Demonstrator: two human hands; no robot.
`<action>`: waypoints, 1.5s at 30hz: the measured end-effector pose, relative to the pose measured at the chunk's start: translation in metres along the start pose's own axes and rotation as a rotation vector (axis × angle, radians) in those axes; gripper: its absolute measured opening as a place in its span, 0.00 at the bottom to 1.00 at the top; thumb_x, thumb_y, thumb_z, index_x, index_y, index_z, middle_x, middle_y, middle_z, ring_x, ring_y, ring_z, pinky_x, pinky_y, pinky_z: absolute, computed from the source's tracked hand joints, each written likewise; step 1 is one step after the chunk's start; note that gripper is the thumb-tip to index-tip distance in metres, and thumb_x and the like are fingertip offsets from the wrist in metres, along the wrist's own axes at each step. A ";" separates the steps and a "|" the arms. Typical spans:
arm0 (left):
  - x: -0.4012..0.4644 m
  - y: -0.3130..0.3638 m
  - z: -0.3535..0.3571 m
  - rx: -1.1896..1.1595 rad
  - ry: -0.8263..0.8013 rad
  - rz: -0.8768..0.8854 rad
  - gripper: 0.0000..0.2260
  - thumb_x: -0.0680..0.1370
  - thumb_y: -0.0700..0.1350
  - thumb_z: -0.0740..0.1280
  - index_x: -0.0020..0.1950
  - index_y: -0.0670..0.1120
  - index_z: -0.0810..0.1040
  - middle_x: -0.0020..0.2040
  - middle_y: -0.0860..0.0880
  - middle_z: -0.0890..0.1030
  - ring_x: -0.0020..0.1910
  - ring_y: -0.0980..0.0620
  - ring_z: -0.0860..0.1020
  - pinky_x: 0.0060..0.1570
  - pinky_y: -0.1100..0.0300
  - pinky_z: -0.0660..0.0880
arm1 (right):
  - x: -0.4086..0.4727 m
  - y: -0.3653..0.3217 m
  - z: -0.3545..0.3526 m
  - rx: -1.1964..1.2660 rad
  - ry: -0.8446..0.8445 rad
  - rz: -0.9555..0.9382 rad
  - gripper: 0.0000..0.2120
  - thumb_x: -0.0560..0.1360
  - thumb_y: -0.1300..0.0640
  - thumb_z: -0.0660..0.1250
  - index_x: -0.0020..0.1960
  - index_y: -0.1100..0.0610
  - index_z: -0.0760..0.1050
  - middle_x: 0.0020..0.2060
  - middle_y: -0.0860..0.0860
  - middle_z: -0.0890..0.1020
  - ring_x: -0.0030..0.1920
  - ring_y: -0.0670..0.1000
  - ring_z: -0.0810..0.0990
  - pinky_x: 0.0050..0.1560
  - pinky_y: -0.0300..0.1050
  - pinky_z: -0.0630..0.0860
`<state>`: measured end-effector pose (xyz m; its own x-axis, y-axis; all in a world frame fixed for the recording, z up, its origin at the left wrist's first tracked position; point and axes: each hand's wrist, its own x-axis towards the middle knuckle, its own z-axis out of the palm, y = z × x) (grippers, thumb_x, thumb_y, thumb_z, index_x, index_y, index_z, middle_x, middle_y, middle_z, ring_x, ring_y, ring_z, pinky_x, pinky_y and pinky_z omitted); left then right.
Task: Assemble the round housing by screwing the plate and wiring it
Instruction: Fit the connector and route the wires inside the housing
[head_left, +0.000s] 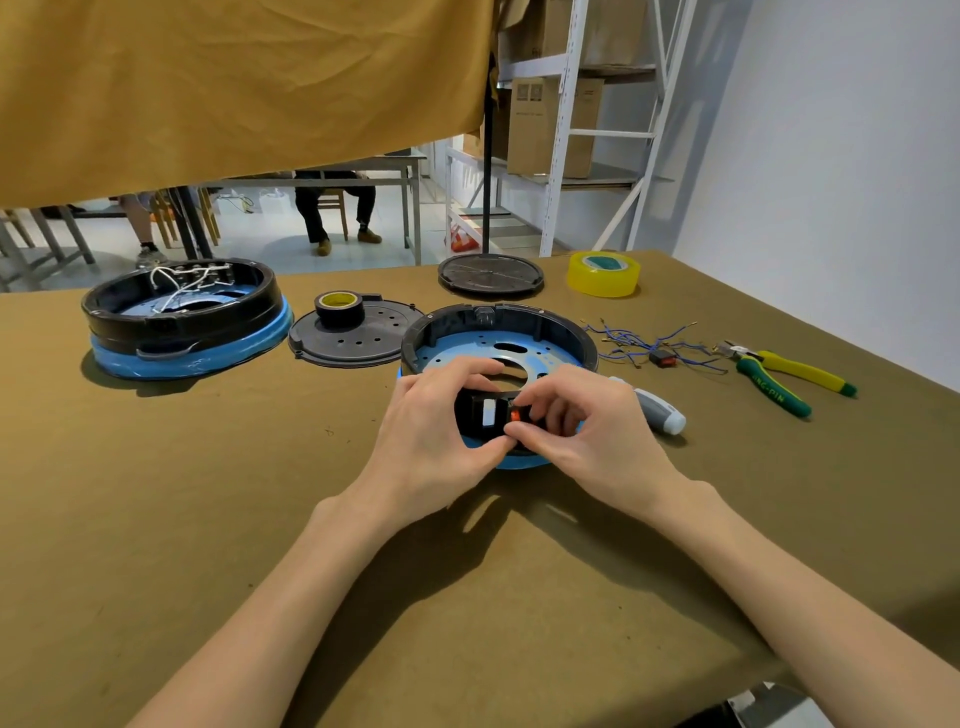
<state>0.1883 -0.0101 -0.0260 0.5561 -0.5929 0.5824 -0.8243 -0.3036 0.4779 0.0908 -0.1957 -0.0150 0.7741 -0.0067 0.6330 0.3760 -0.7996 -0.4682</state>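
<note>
While both hands work the near rim of the round housing (498, 338), head view shows it sitting mid-bench, open side up, blue plate (483, 349) lying flat inside it. Left hand (439, 421) curls over the near wall, fingers and thumb gripping it, likely to steady the housing against the push from the other side. Right hand (576, 415) pinches a small orange-and-black part (514, 415) at a rectangular cutout in that wall; looks like a rocker switch being seated, but fingers cover most of it, so can't confirm. Hands sit close together, fingertips nearly meeting at the cutout.

Blue wire bundle (649, 343) with terminals lies just right of the housing, a second small switch-like part among the wires. Staged within reach for wiring, I'd say. Screwdriver (654, 408) lies right beside the right hand, handle end toward the near side. Green-yellow pliers (784, 374) further right. Far right: roll of yellow tape (602, 273).

Left of the housing: perforated black cover (353, 332) with a black tape roll (340, 307) standing on it. Far left: a second housing (182, 317), already wired with white leads, probably the reference unit. Another black lid (491, 274) at the far edge.

Judgement: plate in place, wiring not yet started on this unit.
</note>
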 end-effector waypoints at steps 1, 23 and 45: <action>0.000 0.000 0.000 -0.001 -0.002 -0.009 0.28 0.72 0.53 0.77 0.70 0.55 0.73 0.58 0.60 0.81 0.60 0.65 0.74 0.63 0.73 0.57 | 0.000 0.001 -0.002 -0.021 0.005 0.001 0.11 0.73 0.55 0.79 0.53 0.54 0.83 0.41 0.44 0.80 0.40 0.48 0.79 0.39 0.35 0.74; 0.009 0.006 0.003 0.036 0.030 -0.096 0.21 0.73 0.47 0.77 0.64 0.54 0.77 0.54 0.60 0.81 0.57 0.63 0.75 0.59 0.72 0.58 | 0.037 0.015 -0.016 0.048 -0.194 0.133 0.10 0.71 0.52 0.80 0.49 0.52 0.85 0.44 0.47 0.81 0.45 0.50 0.79 0.44 0.41 0.74; 0.015 0.010 -0.001 0.143 0.009 -0.061 0.14 0.74 0.50 0.77 0.58 0.52 0.82 0.51 0.56 0.82 0.53 0.55 0.77 0.58 0.55 0.70 | 0.033 0.017 -0.013 0.091 -0.142 0.181 0.07 0.72 0.56 0.79 0.50 0.53 0.87 0.45 0.47 0.80 0.46 0.48 0.79 0.47 0.44 0.77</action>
<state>0.1883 -0.0209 -0.0115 0.6061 -0.5636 0.5613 -0.7953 -0.4424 0.4145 0.1163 -0.2168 0.0062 0.8946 -0.0555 0.4435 0.2638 -0.7354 -0.6242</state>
